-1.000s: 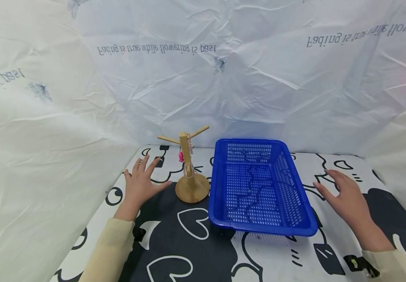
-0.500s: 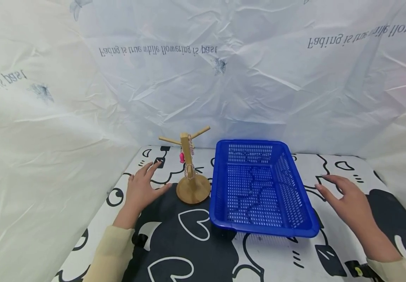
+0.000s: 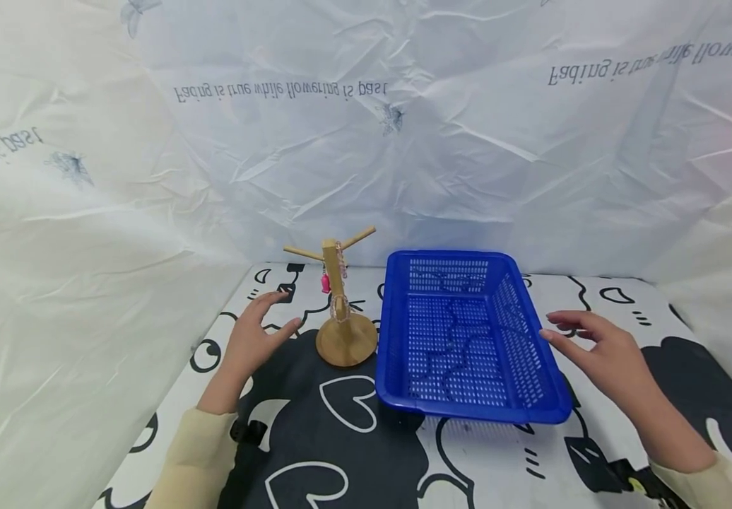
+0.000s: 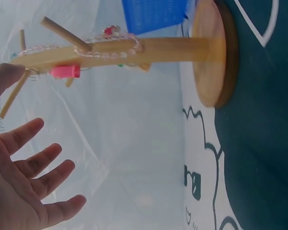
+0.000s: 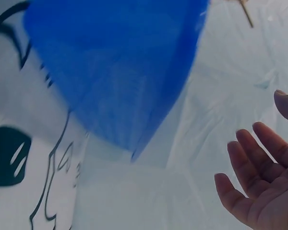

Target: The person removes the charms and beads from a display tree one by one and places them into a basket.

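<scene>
A wooden jewelry stand [image 3: 335, 283] with a round base [image 3: 347, 341] stands left of the blue basket. Clear-pink beaded bracelets [image 4: 108, 50] and a bright pink pendant [image 4: 66, 72] hang on its post and pegs. My left hand [image 3: 253, 343] hovers left of the stand, fingers spread and bent a little, holding nothing. To the right, my right hand [image 3: 607, 357] is close to the right rim of the blue plastic basket [image 3: 468, 408]; whether its thumb touches the rim I cannot tell. Nothing is between its relaxed fingers [image 5: 245, 163].
The table carries a black-and-white cartoon cloth [image 3: 353, 452]. A white plastic sheet [image 3: 315, 162] with printed lettering rises behind it and along both sides. Dark wavy line shapes show through the basket's mesh floor.
My right hand has moved left toward the basket's rim. My left hand's fingers have drawn in from a wider spread. The stand and basket stay in place.
</scene>
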Motion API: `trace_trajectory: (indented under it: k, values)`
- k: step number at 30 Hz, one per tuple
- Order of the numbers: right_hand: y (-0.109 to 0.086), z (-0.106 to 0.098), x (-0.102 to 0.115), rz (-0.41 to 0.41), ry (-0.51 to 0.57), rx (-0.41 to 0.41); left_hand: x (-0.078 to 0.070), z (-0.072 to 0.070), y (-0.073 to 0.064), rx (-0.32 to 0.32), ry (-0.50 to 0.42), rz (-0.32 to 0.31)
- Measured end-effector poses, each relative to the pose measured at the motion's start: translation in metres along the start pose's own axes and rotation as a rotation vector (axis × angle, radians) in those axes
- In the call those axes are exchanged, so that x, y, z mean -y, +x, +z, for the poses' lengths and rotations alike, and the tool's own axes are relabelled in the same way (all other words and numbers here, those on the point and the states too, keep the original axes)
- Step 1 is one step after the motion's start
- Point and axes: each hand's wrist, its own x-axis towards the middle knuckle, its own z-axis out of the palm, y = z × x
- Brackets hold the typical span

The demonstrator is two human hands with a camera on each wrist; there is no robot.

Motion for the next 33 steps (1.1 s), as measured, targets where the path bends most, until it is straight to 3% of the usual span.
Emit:
trace_trajectory:
  k: [7, 15, 25, 33]
  values:
    - [0.005, -0.006, 0.024, -0.01, 0.034, 0.092, -0.01, -0.004, 0.004, 0.055, -0.21, -0.102]
    - [0.013, -0.009, 0.049, -0.092, 0.075, 0.131, -0.018, -0.005, 0.008, 0.029, -0.48, -0.157]
    - [0.033, -0.011, 0.075, -0.153, 0.075, 0.192, -0.018, -0.004, 0.018, 0.03, -0.635, -0.222]
    - [0.053, -0.005, 0.086, -0.21, 0.189, 0.285, -0.021, -0.003, 0.029, 0.017, -0.764, -0.278]
